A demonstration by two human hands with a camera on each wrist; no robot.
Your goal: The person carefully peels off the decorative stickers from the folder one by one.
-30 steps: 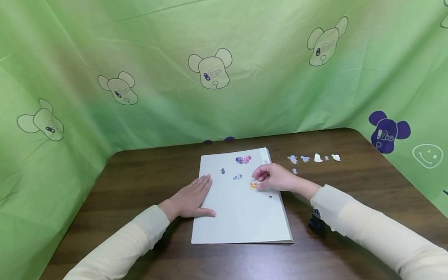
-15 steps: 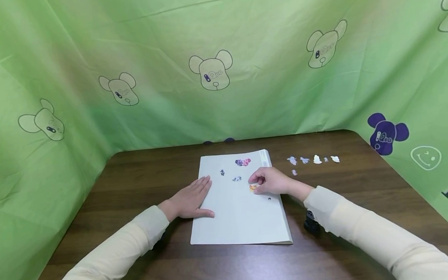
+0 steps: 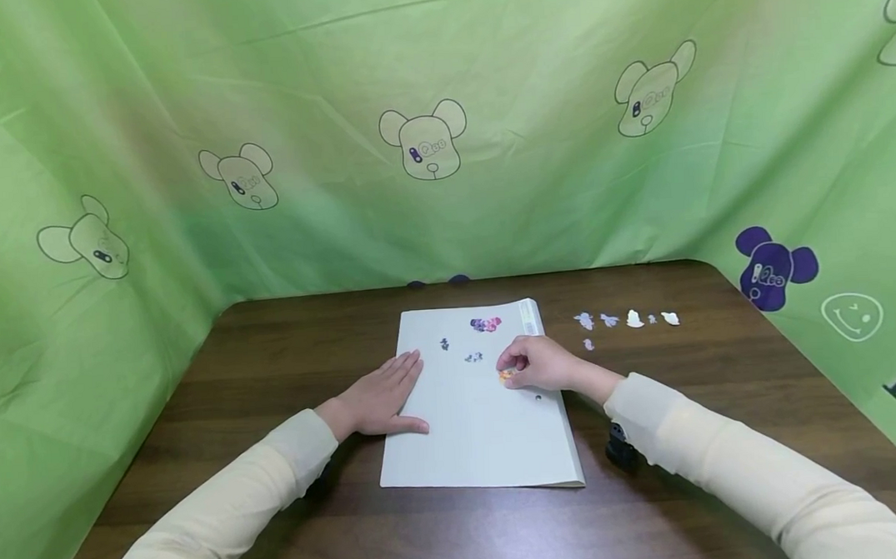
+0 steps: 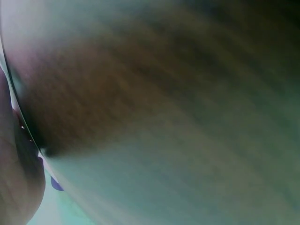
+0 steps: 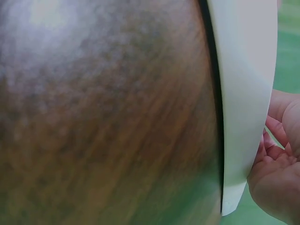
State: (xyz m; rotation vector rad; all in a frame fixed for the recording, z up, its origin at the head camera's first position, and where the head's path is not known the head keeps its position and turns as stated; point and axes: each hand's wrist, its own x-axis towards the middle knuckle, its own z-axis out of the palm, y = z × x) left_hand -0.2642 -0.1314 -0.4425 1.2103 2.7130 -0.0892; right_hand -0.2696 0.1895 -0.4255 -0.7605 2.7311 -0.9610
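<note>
A white folder [image 3: 477, 437] lies on the wooden table, with small colourful stickers on its upper half. My left hand [image 3: 381, 397] rests flat on the folder's left edge, fingers and thumb spread. With curled fingers, my right hand [image 3: 538, 364] pinches a small orange-yellow sticker [image 3: 506, 375] close over the folder's right half; the fingers hide part of it. Nearby on the folder are a purple-and-pink sticker [image 3: 486, 324], a small dark sticker [image 3: 444, 344] and a greyish one [image 3: 474, 357]. The right wrist view shows the right hand [image 5: 281, 154] at the folder's edge.
Several small cut-out pieces lie on the table to the folder's right, among them a white one [image 3: 634, 318] and a pale purple one [image 3: 584, 321]. A small dark round spot [image 3: 538, 397] marks the folder. A green printed curtain [image 3: 325, 218] encloses the table.
My right hand has shifted slightly left and down, its fingers closer over the orange-yellow sticker, covering more of it. The left hand stays flat on the folder.
</note>
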